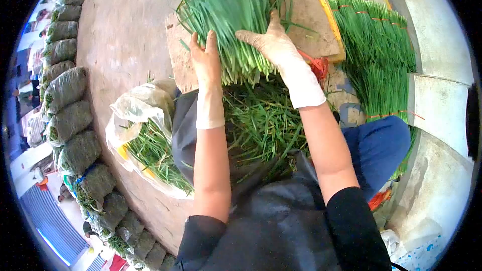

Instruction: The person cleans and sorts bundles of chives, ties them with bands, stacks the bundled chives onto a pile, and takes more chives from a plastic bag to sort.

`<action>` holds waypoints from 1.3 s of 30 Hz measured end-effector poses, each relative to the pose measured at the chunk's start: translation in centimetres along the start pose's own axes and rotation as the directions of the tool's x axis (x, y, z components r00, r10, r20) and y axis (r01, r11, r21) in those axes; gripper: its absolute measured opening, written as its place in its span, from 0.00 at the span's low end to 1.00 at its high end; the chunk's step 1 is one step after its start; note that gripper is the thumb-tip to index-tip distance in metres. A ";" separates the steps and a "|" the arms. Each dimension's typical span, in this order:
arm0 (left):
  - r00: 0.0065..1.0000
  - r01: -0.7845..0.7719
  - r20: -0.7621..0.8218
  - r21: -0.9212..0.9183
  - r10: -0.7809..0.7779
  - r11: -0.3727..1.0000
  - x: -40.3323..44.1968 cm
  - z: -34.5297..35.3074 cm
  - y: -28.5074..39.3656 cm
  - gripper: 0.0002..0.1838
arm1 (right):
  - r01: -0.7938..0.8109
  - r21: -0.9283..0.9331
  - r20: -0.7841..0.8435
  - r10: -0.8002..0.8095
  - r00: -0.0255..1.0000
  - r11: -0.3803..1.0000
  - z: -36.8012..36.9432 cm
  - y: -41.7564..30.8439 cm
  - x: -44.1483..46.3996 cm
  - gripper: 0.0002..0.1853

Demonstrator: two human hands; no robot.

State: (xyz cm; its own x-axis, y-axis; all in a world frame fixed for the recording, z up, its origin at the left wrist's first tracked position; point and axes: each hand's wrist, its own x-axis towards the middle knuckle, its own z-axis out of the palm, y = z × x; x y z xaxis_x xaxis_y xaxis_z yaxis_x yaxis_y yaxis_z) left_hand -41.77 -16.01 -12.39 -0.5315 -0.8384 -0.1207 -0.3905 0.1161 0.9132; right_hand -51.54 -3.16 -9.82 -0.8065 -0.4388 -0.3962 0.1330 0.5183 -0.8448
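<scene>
Both hands' grip is loose and unclenched: the left hand [206,60], fingers spread, stands at the near left side of a bunch of long green leaves [231,15], while the right hand [271,40], thumb splayed, lies along its right side. The bunch is between them, above a board [182,65]. Red ties [319,65] sit near the right wrist. Cut leaves [266,120] litter the lap; a plastic bag [145,99] stands to the left, banded bundles [376,62] to the right.
</scene>
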 end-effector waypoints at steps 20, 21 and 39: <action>0.969 -0.131 0.235 0.757 -0.079 0.640 -0.4 7.0 7.3 0.66 | -0.098 0.966 0.179 -0.345 0.921 0.241 -3.7 9.4 1.0 0.30; 0.968 -0.134 0.238 0.758 -0.080 0.638 -0.5 7.7 7.4 0.66 | -0.097 0.966 0.177 -0.342 0.923 0.238 -4.0 9.2 0.9 0.30; 0.995 -0.096 0.032 -0.098 0.099 0.991 1.4 2.9 -0.3 0.37 | 0.333 0.348 -0.179 -0.286 0.941 0.876 -2.3 1.9 0.2 0.32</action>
State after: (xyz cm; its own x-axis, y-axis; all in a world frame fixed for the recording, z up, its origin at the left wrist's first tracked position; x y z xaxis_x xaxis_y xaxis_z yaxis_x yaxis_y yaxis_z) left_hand -44.56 -15.68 -14.01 -0.5911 -0.8055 -0.0418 -0.2627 0.1432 0.9542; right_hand -52.83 -0.58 -10.67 -0.9001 -0.4304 -0.0667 0.0488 0.0525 -0.9974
